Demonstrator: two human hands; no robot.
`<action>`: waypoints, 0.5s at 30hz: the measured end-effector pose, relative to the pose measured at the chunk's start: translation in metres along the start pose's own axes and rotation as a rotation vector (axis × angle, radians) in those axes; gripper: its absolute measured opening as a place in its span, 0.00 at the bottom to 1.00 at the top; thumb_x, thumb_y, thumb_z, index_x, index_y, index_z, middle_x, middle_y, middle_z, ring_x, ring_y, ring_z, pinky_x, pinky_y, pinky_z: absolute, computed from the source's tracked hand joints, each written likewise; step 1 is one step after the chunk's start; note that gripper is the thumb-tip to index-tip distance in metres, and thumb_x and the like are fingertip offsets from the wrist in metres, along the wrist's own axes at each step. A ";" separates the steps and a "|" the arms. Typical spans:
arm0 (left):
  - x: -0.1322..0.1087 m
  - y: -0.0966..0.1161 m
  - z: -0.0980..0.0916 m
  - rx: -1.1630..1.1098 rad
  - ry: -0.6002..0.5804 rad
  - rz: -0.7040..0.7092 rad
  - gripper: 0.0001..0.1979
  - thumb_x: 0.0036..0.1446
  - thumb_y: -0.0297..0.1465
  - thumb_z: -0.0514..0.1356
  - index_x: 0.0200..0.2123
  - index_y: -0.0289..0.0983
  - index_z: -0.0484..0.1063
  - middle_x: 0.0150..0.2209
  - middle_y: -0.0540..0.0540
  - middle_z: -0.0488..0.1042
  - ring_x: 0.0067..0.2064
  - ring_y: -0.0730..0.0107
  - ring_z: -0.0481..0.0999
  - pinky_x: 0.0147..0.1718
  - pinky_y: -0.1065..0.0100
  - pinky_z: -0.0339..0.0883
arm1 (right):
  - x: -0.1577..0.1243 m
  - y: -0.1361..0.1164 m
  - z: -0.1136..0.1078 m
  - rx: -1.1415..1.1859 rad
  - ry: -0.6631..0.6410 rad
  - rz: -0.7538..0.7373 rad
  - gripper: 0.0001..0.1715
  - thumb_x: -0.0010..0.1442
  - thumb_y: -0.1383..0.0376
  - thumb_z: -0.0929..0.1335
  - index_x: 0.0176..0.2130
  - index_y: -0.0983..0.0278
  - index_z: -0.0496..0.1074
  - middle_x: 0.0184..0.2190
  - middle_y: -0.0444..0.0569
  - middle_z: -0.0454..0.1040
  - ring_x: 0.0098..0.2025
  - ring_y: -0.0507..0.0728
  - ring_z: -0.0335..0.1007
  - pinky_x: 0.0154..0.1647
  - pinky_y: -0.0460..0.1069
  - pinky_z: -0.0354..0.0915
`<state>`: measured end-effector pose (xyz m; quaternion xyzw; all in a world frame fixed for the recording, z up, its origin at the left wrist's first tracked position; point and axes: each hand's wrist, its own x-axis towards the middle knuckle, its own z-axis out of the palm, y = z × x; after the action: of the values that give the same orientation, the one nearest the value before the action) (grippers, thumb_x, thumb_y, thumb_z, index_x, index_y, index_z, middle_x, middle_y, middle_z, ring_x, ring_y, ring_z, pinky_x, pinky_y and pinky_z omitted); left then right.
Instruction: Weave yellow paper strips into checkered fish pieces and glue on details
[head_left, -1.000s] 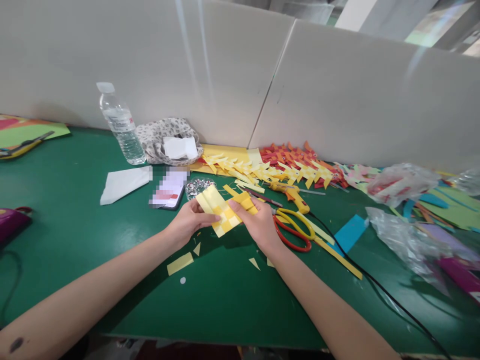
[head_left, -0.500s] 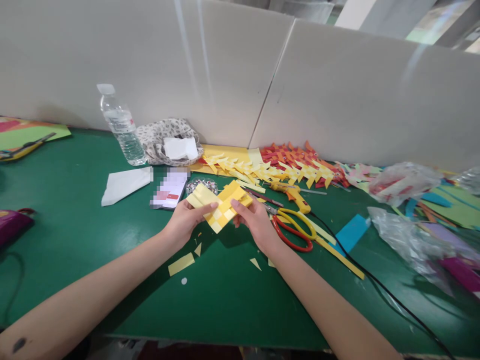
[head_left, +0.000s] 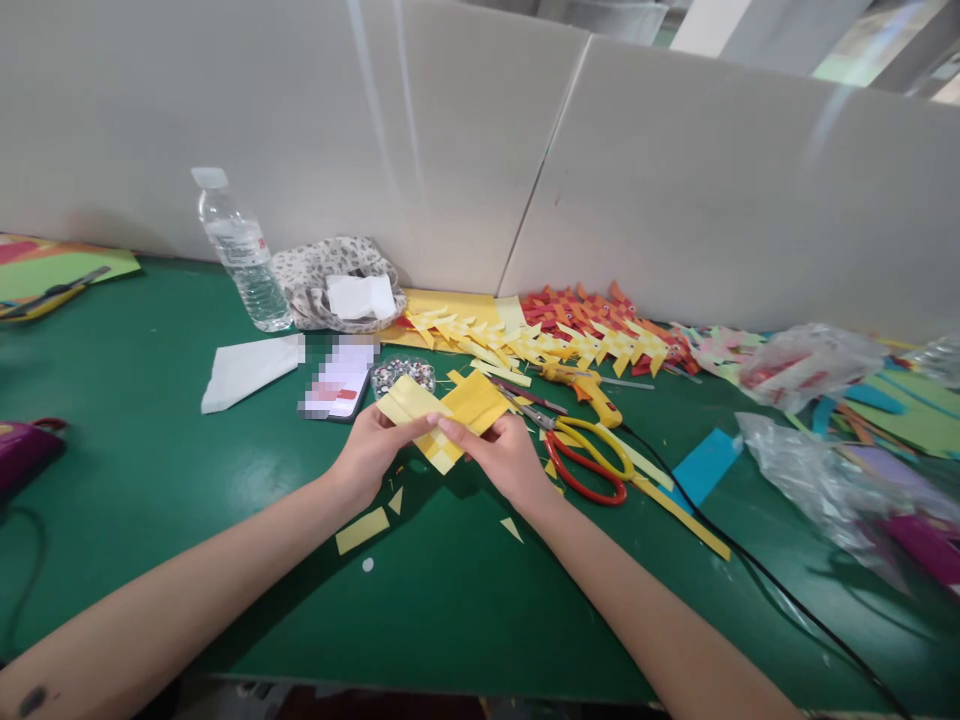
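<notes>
A woven paper piece (head_left: pixel 477 402), made of pale and deeper yellow strips in a V shape, is held up between both hands over the table. My left hand (head_left: pixel 373 448) pinches its pale left arm, thumb on top. My right hand (head_left: pixel 504 455) grips the deeper yellow right arm, its thumb near the left thumb at the middle. The fingers beneath the paper are mostly hidden. Just right of my right hand lie scissors (head_left: pixel 592 465) with red and yellow handles. Behind the paper stands a clear dish of small round beads or eyes (head_left: pixel 403 374).
Yellow paper fish (head_left: pixel 600 345) and red ones (head_left: pixel 577 302) lie along the partition. A yellow glue gun (head_left: pixel 589 388) trails a black cord. Left are a phone (head_left: pixel 341 378), white paper (head_left: pixel 251 372) and a water bottle (head_left: pixel 244 255). Paper scraps (head_left: pixel 363 530) dot the green table (head_left: pixel 300 610).
The paper piece now shows a plainer face, with less checkered weave visible. My thumbs have come together at its middle, and my right thumb has moved left.
</notes>
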<state>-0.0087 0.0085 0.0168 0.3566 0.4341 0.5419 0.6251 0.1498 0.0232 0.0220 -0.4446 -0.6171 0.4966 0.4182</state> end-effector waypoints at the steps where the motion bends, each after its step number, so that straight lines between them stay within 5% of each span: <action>1: 0.000 0.000 0.000 -0.002 -0.010 -0.010 0.19 0.43 0.33 0.69 0.39 0.32 0.74 0.41 0.40 0.78 0.39 0.64 0.78 0.40 0.66 0.72 | 0.000 0.000 0.000 -0.008 -0.004 -0.008 0.19 0.49 0.55 0.71 0.39 0.63 0.76 0.34 0.49 0.78 0.34 0.56 0.73 0.30 0.48 0.68; 15: 0.010 0.001 -0.008 -0.046 0.133 0.058 0.14 0.41 0.37 0.69 0.32 0.37 0.77 0.34 0.49 0.76 0.33 0.76 0.74 0.32 0.76 0.69 | 0.004 0.001 -0.005 -0.027 0.046 0.047 0.23 0.48 0.56 0.72 0.42 0.65 0.75 0.40 0.53 0.78 0.38 0.60 0.75 0.33 0.50 0.70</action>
<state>-0.0158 0.0185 0.0135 0.3179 0.4516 0.5918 0.5871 0.1535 0.0284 0.0224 -0.4758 -0.6035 0.4876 0.4144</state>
